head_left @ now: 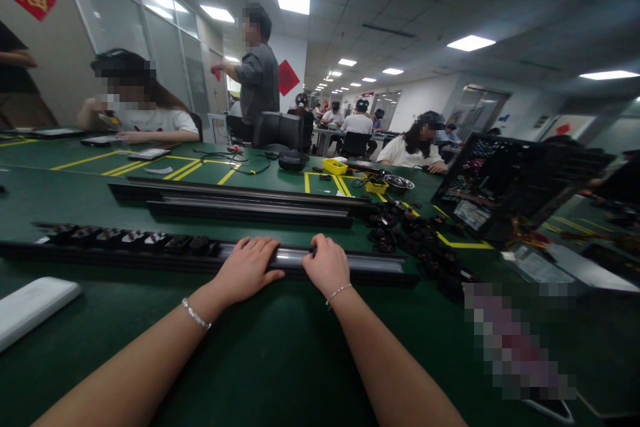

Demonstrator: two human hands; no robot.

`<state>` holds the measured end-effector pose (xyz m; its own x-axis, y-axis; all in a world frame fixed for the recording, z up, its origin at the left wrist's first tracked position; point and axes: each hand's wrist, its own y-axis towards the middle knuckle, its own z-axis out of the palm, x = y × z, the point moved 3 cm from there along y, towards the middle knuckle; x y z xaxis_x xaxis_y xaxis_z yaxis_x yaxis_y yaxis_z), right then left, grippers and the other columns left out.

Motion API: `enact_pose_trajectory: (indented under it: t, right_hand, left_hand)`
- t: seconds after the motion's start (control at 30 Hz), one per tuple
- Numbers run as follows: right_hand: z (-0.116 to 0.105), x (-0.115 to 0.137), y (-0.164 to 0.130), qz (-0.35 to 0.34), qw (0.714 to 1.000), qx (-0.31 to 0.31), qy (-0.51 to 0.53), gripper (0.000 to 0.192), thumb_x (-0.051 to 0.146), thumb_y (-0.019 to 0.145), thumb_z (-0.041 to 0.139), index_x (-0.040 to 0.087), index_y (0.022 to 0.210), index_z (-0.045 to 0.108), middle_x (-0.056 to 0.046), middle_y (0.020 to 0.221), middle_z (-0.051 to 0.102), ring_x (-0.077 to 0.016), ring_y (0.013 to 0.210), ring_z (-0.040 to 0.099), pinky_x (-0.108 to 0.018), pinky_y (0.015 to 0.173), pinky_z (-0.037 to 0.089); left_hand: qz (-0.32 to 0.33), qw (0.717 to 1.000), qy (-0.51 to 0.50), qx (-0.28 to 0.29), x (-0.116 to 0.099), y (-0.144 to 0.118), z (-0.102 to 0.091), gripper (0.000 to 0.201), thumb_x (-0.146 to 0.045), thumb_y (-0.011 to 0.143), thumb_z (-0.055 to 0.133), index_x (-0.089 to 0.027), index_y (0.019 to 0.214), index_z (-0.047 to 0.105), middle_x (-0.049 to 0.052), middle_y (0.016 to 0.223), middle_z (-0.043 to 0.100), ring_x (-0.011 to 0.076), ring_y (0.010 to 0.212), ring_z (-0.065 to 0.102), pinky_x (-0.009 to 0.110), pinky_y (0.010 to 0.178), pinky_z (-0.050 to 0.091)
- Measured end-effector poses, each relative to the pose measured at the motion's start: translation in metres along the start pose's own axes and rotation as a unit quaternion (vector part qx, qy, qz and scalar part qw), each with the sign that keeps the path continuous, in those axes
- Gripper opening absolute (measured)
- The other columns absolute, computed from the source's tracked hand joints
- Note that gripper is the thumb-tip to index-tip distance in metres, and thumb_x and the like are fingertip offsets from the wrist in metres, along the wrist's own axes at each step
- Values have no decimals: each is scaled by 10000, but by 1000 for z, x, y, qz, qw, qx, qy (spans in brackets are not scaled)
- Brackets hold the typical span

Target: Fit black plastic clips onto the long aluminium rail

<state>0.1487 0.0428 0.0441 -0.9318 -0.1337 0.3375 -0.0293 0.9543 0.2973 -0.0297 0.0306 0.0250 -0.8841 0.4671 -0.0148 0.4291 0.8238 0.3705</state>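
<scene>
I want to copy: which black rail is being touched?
The front rail, holding small blocks; left hand and right hand touch it. Two other rails lie behind.

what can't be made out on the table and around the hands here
All in the head view:
- Small dark piece at the right hand: its shape, mostly covered by the fingers.
- Near rail: the stretch under the left hand, covered by it; its left end, cut off by the picture edge.
- White block: left end, cut off by the edge.
- Black parts: their number, too dark and jumbled.
</scene>
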Motion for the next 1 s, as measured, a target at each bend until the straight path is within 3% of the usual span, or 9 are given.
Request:
enact_pose_trajectory:
  t: [0.6,1.0]
  right_hand:
    - [-2,-6,0,1,1000,-3,2,234,166,718,473,205,934,556,-56,916,610,-197,890,543,-289,800,341]
    - [-14,-28,2,40,998,31,-31,273,217,718,467,195,967,576,-75,972,621,-217,923,546,-318,831,333]
  left_hand:
    - [-3,1000,5,5,0,0,0,568,-570,802,440,-202,1235,445,103,1247,547,260,1149,481,442,993,289]
    - [0,1000,4,2,1,1,0,584,-588,800,429,-199,1235,446,108,1237,552,263,1136,489,452,983,303]
